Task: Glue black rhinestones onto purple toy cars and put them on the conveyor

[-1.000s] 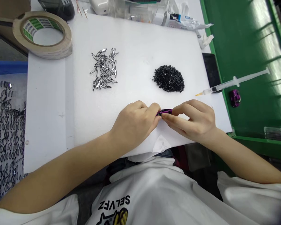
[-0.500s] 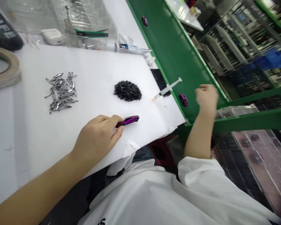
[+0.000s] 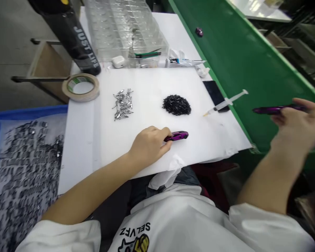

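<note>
My left hand (image 3: 151, 145) pinches the rear of a purple toy car (image 3: 179, 135) just over the white board, its wheels side toward me. On the right, my right hand (image 3: 299, 120), blurred, grips a second purple toy car (image 3: 271, 110) above the green conveyor. A heap of small black parts (image 3: 176, 105) lies beyond the left hand. Farther left are thin, clear-and-black window-like pieces (image 3: 123, 104). Between the heap and the conveyor a syringe (image 3: 225, 102) with an orange tip rests across a dark flat object (image 3: 212, 91).
A tape roll (image 3: 81, 87) and a black bottle (image 3: 68, 38) stand at the table's left. Clear plastic trays (image 3: 126, 28), a white case (image 3: 118, 62) and green-handled tweezers (image 3: 148, 54) occupy the back. Another purple car (image 3: 199, 32) sits far along the green conveyor (image 3: 225, 52).
My right hand, a closed fist by the conveyor before, now holds a purple car over it. The car seen lying near that hand is gone from its spot. The head view has shifted left.
</note>
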`<state>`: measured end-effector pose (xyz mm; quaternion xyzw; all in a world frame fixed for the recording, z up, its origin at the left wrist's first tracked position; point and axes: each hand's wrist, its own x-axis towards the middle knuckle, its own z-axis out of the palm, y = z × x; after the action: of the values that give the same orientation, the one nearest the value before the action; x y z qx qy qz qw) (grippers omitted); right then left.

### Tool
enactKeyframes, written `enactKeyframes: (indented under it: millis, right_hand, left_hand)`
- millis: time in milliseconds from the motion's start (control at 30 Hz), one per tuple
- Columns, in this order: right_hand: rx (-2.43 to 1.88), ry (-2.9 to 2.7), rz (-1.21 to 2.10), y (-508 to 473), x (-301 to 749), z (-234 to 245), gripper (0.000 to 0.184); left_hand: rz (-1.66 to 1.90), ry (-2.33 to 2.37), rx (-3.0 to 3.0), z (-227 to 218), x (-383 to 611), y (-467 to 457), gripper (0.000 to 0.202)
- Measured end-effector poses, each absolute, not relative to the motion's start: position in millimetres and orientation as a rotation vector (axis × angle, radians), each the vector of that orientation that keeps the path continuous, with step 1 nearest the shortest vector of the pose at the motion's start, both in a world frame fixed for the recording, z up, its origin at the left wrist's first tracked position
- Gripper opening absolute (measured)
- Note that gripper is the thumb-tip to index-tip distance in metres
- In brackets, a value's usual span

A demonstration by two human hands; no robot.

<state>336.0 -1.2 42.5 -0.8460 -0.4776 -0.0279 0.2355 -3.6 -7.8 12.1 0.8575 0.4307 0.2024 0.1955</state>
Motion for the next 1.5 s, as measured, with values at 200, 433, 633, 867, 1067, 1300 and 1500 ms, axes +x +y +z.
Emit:
enactKeyframes:
  millis: [200,433,633,867,1067,1300,1500]
  right_hand:
    - [-1.934,-1.318,0.713,-5,258,30,0.023]
    - [-2.188,-1.662,0.205,-3,219,59,0.027]
    - [-1.472,-2.326,0.612,74,118,54,0.02]
    - [-1.287,-2.593,0.532,134,76,22,0.022]
    - [-1.226,-2.639,0.507,123,79,18,0.025]
    - [-1.213,-2.654,0.432,117,76,15,0.028]
    - [-1.25,-2.68,0.362,118,72,15,0.022]
  left_hand:
    - [0.535,1.216,2.397,11,-3,-9,0.014]
    - [0.497,1.183,2.451,9,-4,-10,0.018]
    - [0.442,1.095,2.555,6,-3,-5,0.018]
    - [0.331,1.177,2.499,40,-13,-51,0.044]
    - [0.23,0.836,1.97,13,-21,-120,0.021]
    - [0.474,1.622,1.486,-55,-13,-142,0.025]
    - [0.573,1.469,1.425,-59,-3,-134,0.025]
